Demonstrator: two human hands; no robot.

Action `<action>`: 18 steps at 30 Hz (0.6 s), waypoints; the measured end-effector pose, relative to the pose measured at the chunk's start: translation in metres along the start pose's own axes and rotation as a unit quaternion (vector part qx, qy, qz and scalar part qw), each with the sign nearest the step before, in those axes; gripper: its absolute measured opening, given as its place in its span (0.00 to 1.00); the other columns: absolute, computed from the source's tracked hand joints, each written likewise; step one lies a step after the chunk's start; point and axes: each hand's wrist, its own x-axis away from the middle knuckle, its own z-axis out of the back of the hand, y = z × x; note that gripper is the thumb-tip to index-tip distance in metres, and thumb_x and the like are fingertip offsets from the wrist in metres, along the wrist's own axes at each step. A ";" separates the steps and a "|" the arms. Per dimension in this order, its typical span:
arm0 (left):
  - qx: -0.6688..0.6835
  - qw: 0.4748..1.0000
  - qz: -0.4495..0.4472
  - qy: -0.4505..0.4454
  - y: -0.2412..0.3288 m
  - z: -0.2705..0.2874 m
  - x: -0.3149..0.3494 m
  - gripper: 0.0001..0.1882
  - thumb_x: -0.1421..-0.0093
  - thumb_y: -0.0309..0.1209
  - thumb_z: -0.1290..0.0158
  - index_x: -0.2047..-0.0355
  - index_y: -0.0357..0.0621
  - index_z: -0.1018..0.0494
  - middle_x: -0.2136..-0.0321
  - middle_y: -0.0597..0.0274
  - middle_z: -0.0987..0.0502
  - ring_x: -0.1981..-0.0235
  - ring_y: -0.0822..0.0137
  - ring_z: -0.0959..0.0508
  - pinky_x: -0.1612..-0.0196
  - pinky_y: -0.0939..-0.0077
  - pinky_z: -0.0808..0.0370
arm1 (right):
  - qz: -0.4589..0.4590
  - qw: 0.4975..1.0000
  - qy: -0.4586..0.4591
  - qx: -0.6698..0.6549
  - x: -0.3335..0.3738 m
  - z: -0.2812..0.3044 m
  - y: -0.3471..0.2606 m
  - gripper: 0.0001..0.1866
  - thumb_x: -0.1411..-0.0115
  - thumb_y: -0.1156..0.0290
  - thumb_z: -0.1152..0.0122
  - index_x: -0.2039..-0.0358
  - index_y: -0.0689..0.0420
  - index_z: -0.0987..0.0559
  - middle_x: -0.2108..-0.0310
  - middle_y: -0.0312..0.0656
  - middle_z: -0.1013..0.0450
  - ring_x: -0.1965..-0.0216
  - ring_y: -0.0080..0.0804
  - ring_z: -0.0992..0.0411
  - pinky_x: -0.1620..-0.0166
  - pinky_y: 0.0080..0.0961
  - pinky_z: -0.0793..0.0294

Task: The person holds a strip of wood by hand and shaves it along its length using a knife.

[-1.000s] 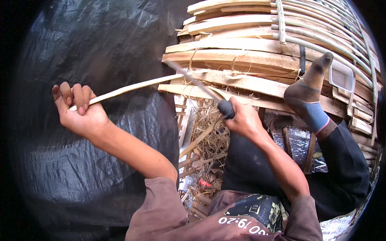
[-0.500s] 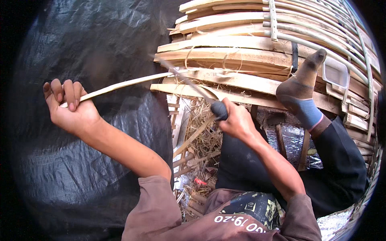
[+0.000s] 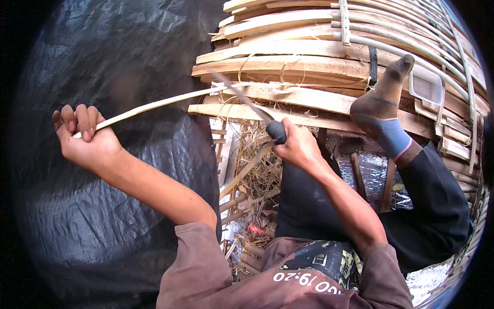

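Pale, thin bamboo strip: my left hand grips its end with fingers curled tight, drawn further left than a second ago, over black plastic sheeting. Dark-handled knife: my right hand is clenched on the handle, blade on the strip by stacked bamboo slats, so I judge shaving continues.

A black plastic sheet fills the left side, creased and shiny. At the upper right lies a stack of split bamboo slats with a clear plastic box beside a raised foot in a grey and blue sock. Dry straw and shavings lie below the slats, next to crinkled silver foil.
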 end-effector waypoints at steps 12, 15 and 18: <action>-0.019 1.000 0.009 0.008 -0.008 0.001 -0.013 0.08 0.33 0.21 0.60 0.71 0.38 0.36 0.82 0.65 0.42 0.89 0.76 0.44 0.85 0.82 0.48 | -0.057 0.998 0.015 -0.009 -0.002 -0.007 0.046 0.22 0.52 0.68 0.34 0.58 0.63 0.28 0.67 0.65 0.22 0.60 0.65 0.23 0.55 0.54 0.23; -0.014 1.000 0.001 0.003 -0.005 0.005 -0.019 0.08 0.32 0.21 0.60 0.70 0.37 0.35 0.82 0.65 0.42 0.89 0.77 0.44 0.85 0.82 0.48 | -0.004 1.000 -0.002 -0.027 0.011 -0.001 0.020 0.22 0.52 0.67 0.34 0.59 0.62 0.28 0.72 0.63 0.23 0.64 0.65 0.23 0.58 0.55 0.23; -0.003 0.999 0.010 -0.032 -0.001 0.005 -0.024 0.09 0.31 0.23 0.60 0.68 0.34 0.33 0.82 0.66 0.41 0.90 0.77 0.44 0.85 0.82 0.49 | 0.043 0.997 -0.033 -0.062 0.023 0.015 -0.010 0.22 0.53 0.68 0.34 0.57 0.59 0.28 0.72 0.64 0.23 0.64 0.64 0.23 0.58 0.55 0.24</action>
